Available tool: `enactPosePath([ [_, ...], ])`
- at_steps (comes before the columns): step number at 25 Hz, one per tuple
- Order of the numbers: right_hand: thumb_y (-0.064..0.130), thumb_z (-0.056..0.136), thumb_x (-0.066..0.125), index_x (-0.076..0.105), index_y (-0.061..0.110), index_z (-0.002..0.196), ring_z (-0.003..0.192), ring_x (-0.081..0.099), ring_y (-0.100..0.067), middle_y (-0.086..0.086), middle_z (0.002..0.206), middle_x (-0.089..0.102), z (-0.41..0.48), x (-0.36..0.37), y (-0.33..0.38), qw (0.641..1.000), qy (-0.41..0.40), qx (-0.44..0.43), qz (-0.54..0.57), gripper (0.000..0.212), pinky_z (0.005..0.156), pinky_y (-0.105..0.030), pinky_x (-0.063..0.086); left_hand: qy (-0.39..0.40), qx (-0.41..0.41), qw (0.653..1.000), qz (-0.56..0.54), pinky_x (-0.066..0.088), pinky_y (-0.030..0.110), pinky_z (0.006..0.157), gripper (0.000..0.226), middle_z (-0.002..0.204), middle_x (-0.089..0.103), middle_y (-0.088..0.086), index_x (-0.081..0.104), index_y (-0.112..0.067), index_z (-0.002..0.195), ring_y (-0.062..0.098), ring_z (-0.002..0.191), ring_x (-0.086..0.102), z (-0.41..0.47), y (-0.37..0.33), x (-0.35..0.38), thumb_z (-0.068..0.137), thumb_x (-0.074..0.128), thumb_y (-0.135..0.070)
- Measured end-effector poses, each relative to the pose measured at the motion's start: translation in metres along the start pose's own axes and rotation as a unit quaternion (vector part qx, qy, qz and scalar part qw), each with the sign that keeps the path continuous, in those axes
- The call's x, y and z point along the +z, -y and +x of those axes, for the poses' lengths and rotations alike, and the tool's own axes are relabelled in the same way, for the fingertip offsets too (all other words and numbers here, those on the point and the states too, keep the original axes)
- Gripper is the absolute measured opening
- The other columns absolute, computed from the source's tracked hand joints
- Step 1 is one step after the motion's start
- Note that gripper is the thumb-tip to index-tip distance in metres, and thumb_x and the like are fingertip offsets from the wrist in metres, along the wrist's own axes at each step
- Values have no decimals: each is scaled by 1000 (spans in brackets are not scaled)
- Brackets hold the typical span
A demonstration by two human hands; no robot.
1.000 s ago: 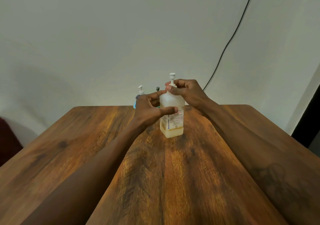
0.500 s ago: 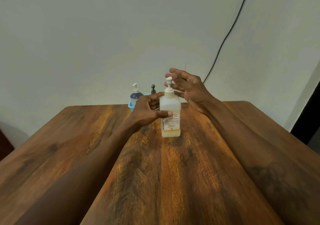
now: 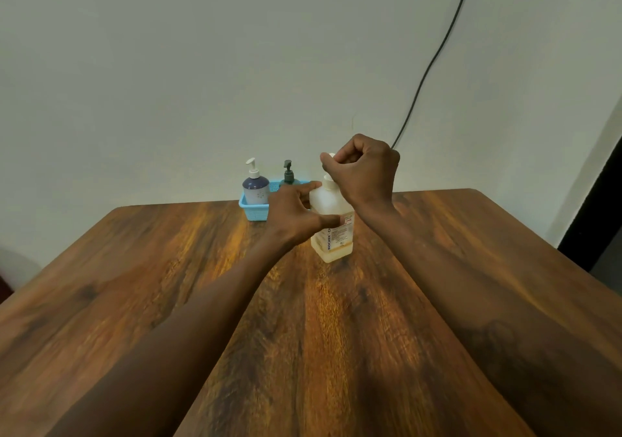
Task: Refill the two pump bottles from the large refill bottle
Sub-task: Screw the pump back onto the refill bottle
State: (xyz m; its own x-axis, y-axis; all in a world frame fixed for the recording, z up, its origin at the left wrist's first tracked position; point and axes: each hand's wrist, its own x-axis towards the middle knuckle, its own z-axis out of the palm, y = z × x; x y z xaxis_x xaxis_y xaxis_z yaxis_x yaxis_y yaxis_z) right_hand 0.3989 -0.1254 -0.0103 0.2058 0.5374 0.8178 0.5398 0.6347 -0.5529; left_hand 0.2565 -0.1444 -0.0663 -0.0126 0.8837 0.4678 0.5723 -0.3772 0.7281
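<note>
Fingers (image 3: pixel 326 220) on 1 refill bottle (image 3: pixel 338 239); 2 pump bottles (image 3: pixel 255 190) (image 3: pixel 288 176)

**Wooden surface, blue basket and a trailing cable**

A dark-stained wooden surface (image 3: pixel 134 285) with bold grain fills the lower frame, and a plain pale wall (image 3: pixel 202 66) rises behind its far edge. A small light-blue mesh basket (image 3: pixel 255 213) stands at that far edge, left of centre, close to the wall. A thin black cable (image 3: pixel 434 56) slants down the wall from the upper right toward the back of the surface. At far right, a pale upright strip (image 3: pixel 585 180) borders a dark opening (image 3: pixel 602 228).
</note>
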Motion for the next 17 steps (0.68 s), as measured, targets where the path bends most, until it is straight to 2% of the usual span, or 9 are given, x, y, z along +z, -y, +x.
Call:
enactPosePath([
  [2,29,75,86,71,14,70,56,64,-6,9,62,67,4,1,-3,1000,19,-20,-5,21,61,-29,58,5,-8,1000,-28,62,24,79,80,124,73,0,67,-11,132,10,101,73,3,-1,6,62,95,-36],
  [3,34,74,87,72,15,76,59,64,-5,9,65,68,6,-1,-6,999,38,-13,6,24,62,-25,58,11,-12,999,-45,62,24,81,79,123,74,0,66,-10,133,9,102,73,6,0,8,63,96,-33],
  [5,50,70,89,74,18,92,66,66,-3,11,77,70,7,-7,-17,996,77,24,22,42,64,-17,56,25,-11,997,-72,61,28,86,80,123,74,1,64,-10,135,9,104,73,13,0,11,64,96,-30],
  [7,61,68,86,74,23,103,72,65,0,15,88,70,6,-13,-35,993,102,60,-7,53,70,-21,57,37,7,997,-73,61,30,89,73,123,74,0,66,-12,132,10,106,72,23,-1,17,67,94,-28],
  [10,55,75,83,78,23,110,76,63,2,10,100,76,5,-16,-66,981,146,120,-39,48,78,-32,60,60,47,996,-48,61,32,90,64,121,74,-1,67,-17,129,12,106,72,40,-3,35,71,91,-26],
  [12,52,78,83,78,21,113,80,65,-3,4,107,78,15,-16,-86,977,155,141,-51,47,78,-31,59,76,52,995,-29,60,33,92,63,123,73,-1,66,-19,130,15,109,71,59,-1,53,72,90,-30],
  [14,51,77,84,79,21,112,81,68,-8,2,104,79,33,-14,-106,976,150,135,-76,46,74,-31,59,75,50,996,-3,57,32,95,65,125,73,-4,67,-24,131,14,112,68,83,0,71,71,89,-38],
  [17,48,74,88,79,19,112,84,70,-11,0,105,79,63,-5,-141,975,141,130,-114,48,70,-26,57,74,46,995,54,55,30,91,61,119,75,-2,72,-25,126,16,106,68,128,2,101,69,90,-38],
])
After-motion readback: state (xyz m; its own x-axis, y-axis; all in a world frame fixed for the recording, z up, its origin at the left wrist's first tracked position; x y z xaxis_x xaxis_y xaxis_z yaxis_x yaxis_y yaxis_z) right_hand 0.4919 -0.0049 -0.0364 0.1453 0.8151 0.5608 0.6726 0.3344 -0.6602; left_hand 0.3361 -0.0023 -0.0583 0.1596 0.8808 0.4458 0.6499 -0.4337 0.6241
